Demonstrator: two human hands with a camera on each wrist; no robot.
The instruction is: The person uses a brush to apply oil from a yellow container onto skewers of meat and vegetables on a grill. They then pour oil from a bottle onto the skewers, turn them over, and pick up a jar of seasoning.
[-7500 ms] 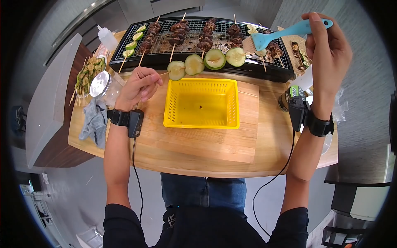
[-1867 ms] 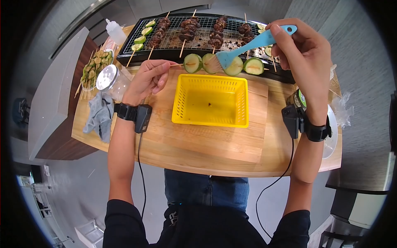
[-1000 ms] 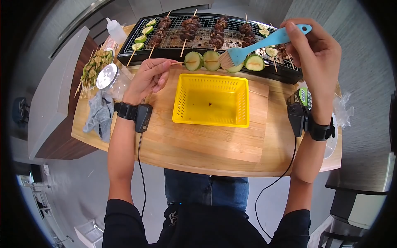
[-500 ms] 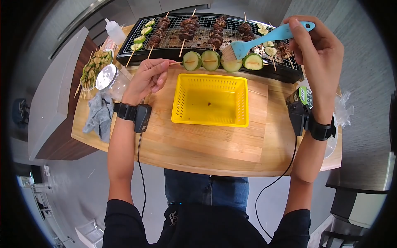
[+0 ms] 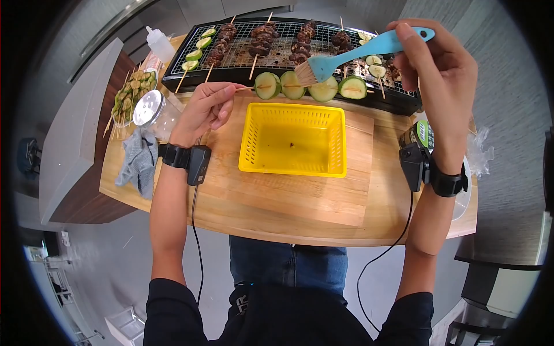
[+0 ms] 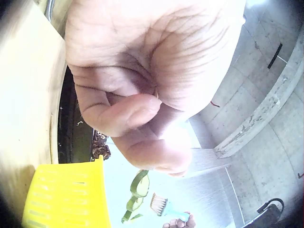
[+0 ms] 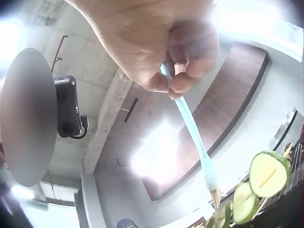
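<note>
My left hand pinches the bare end of a wooden skewer threaded with several thick cucumber slices. The skewer lies level above the far rim of a yellow plastic basket, in front of the grill. From the right, my right hand pinches the handle of a light-blue basting brush. Its pale bristles overlap the slices second and third from my left hand. In the right wrist view, the bristles point down at the cucumber slices. The left wrist view shows curled fingers hiding the skewer's end.
Behind stands a black grill with dark meat skewers and cucumber skewers. At left are a glass jar, a grey cloth, a plate of skewers and a squeeze bottle. A dark, green-labelled container sits right.
The cucumber skewer moved right and levelled between the oldest frame and 1.9 seconds ago. Over the last second the brush has shifted slightly up and left across the slices; the left hand has barely moved.
</note>
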